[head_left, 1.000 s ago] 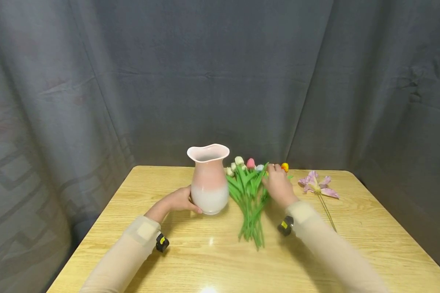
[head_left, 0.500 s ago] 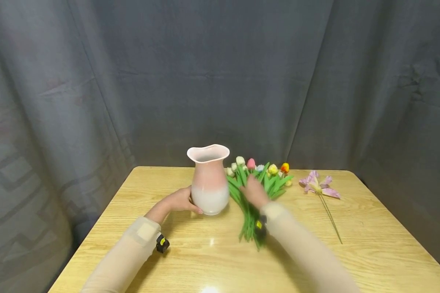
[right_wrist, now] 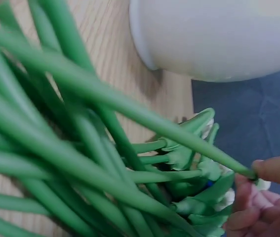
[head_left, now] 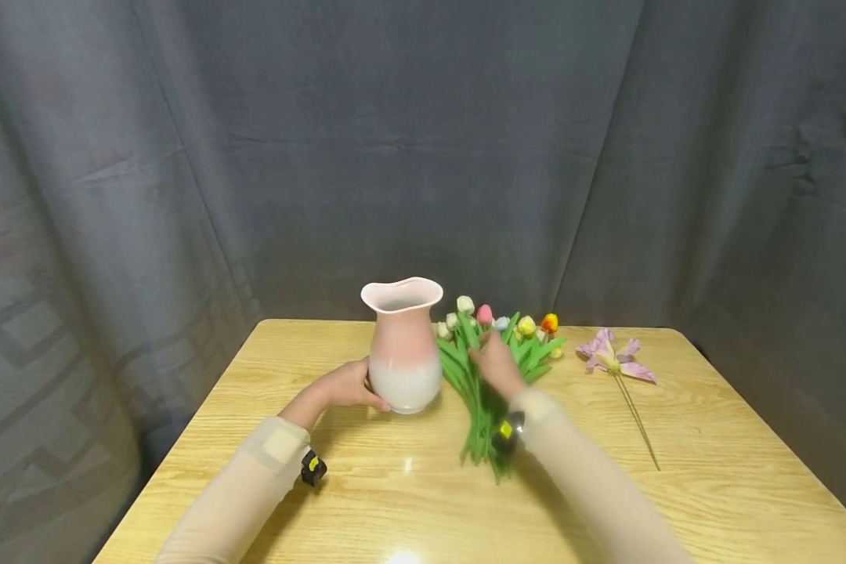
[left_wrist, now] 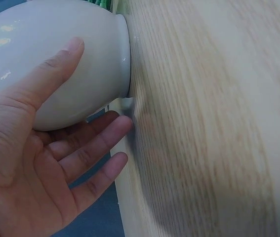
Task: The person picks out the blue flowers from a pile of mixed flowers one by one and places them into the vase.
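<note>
A pink-and-white vase [head_left: 405, 360] stands upright on the table, its wavy mouth upward. My left hand [head_left: 344, 384] holds its lower left side; in the left wrist view the thumb lies along the white vase wall [left_wrist: 98, 59] and the fingers reach round behind it. Right of the vase lies a bunch of artificial tulips [head_left: 474, 415] with white, pink, yellow and orange heads. Over its middle is my right hand [head_left: 497, 364]. In the right wrist view, my right thumb and fingers [right_wrist: 265, 197] pinch one green tulip stem [right_wrist: 179, 136] close to its head, which they mostly hide.
A purple lily-like flower [head_left: 609, 359] with a long stem lies on the table to the right of the tulips. The wooden table [head_left: 366, 501] ends at the back against a grey curtain [head_left: 395, 157].
My right hand has come left from the yellow and orange heads to the bunch's middle and now pinches a tulip. The lily's stem has shifted slightly. My left hand stays on the vase.
</note>
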Demonstrator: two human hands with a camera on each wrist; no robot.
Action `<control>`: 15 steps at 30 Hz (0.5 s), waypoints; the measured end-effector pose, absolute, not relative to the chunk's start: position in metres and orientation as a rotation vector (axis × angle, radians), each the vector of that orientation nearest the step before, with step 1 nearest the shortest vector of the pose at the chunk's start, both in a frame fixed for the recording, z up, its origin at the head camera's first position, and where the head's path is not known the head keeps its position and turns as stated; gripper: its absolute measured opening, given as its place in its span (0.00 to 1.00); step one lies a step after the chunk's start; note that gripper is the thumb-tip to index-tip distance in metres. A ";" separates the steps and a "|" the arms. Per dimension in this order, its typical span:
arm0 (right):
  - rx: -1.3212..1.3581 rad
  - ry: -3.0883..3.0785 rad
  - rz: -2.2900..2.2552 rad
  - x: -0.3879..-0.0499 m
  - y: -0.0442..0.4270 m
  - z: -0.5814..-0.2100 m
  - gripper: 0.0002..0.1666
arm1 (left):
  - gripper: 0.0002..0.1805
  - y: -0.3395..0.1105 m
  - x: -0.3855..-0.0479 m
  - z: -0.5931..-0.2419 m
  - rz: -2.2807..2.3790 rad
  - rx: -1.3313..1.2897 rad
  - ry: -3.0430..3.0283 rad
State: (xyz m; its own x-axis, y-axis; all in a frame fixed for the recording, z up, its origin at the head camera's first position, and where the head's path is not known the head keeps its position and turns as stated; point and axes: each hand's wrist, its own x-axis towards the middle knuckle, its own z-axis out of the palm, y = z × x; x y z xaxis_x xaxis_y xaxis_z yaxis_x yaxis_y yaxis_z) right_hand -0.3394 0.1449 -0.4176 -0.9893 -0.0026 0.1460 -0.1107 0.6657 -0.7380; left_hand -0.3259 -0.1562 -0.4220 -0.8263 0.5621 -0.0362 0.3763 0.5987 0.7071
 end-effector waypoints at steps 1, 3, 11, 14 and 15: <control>0.119 -2.709 1.252 -0.338 0.146 -0.416 0.21 | 0.41 -0.156 -0.326 -0.422 1.049 0.772 2.573; 0.165 -2.633 1.272 -0.335 0.149 -0.413 0.22 | 0.42 -0.155 -0.325 -0.422 1.046 0.771 2.574; 0.203 -2.302 1.360 -0.319 0.166 -0.379 0.25 | 0.42 -0.156 -0.324 -0.420 1.063 0.776 2.556; 0.183 -2.190 1.356 -0.314 0.177 -0.362 0.25 | 0.41 -0.155 -0.323 -0.418 1.086 0.793 2.532; 0.179 -2.161 1.354 -0.312 0.182 -0.356 0.25 | 0.41 -0.155 -0.323 -0.418 1.087 0.796 2.530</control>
State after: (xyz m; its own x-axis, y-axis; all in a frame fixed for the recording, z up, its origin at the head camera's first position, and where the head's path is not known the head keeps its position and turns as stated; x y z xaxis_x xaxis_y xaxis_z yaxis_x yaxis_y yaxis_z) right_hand -0.3122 0.1821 -0.3556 -0.8245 0.1840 0.5351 -0.4012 0.4766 -0.7822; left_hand -0.3229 -0.1549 -0.4182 -0.8111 0.5840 -0.0334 0.3777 0.5665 0.7324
